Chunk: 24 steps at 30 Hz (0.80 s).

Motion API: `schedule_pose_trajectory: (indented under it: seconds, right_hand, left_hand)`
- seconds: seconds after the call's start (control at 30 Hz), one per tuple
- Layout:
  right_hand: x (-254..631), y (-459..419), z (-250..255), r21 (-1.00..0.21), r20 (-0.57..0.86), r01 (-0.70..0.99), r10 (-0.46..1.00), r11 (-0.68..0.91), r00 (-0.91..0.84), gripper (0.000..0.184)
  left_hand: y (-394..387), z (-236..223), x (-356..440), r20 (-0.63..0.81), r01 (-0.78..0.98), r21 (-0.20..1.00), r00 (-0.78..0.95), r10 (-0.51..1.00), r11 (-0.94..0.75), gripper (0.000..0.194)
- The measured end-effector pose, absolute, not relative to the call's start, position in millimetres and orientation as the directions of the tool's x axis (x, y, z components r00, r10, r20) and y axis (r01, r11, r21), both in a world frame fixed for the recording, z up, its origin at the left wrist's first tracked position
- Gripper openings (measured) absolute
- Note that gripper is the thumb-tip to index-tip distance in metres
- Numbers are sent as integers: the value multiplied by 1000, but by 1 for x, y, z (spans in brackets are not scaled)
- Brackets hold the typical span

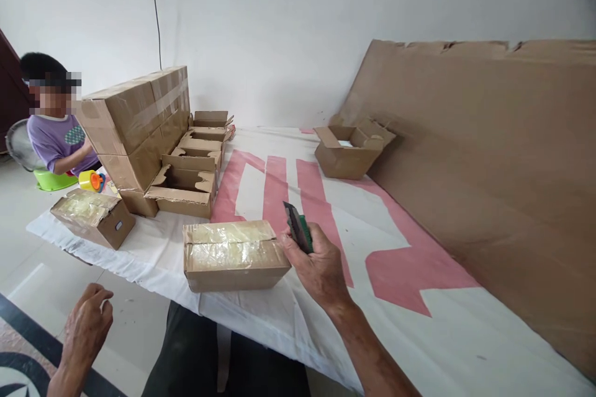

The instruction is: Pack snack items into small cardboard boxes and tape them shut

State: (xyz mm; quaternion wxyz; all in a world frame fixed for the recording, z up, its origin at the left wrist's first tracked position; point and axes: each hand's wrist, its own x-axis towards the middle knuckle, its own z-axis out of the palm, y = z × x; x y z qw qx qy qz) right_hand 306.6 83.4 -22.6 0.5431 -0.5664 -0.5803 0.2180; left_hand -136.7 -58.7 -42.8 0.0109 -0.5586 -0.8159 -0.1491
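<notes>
My right hand [321,267] is closed around a utility knife [300,229] with a green-edged handle, its dark blade end pointing up and to the left. Just left of that hand, on the cloth, lies a taped cardboard box [237,273], its top covered with shiny clear tape. The knife is above the box's right end. My left hand [88,322] hangs off the table's front edge at the lower left, its fingers curled in with nothing seen in them. Another taped box [93,217] sits at the table's left corner.
Stacked closed boxes [139,118] form a wall at the left. Beside them stand open boxes [181,186]. Another open box [349,149] is near a large leaning cardboard sheet [488,167]. A person [60,136] sits beyond the stack. A pink-and-white cloth [344,236] covers the table.
</notes>
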Motion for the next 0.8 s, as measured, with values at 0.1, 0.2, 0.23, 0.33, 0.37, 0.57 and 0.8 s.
schedule_pose_trajectory:
  seconds: [0.1, 0.2, 0.23, 0.33, 0.37, 0.57, 0.8]
  right_hand:
    - [306, 88, -28, -865, 384, 423, 899, 269, 213, 27]
    - [303, 90, -34, -873, 377, 406, 903, 271, 207, 30]
    - [302, 90, -35, -876, 373, 401, 904, 270, 208, 31]
    - [299, 88, -36, -887, 360, 376, 911, 268, 199, 31]
    - [298, 87, -36, -892, 354, 366, 915, 266, 196, 31]
    - [296, 82, -43, -904, 347, 338, 912, 263, 218, 32]
    - [296, 77, -52, -913, 333, 331, 905, 239, 264, 31]
  left_hand:
    - [-40, -23, -107, 300, 882, 468, -219, 928, 57, 31]
    - [-8, -3, -65, 347, 760, 630, -89, 934, -162, 30]
    - [4, 2, -52, 353, 720, 665, -68, 933, -199, 31]
    - [39, 10, -24, 330, 621, 739, 5, 944, -262, 28]
    - [48, 11, -19, 318, 598, 755, 23, 948, -267, 25]
    - [66, 6, -18, 232, 541, 815, 24, 972, -208, 16]
    - [63, 19, -20, 27, 519, 853, 80, 996, -65, 18]
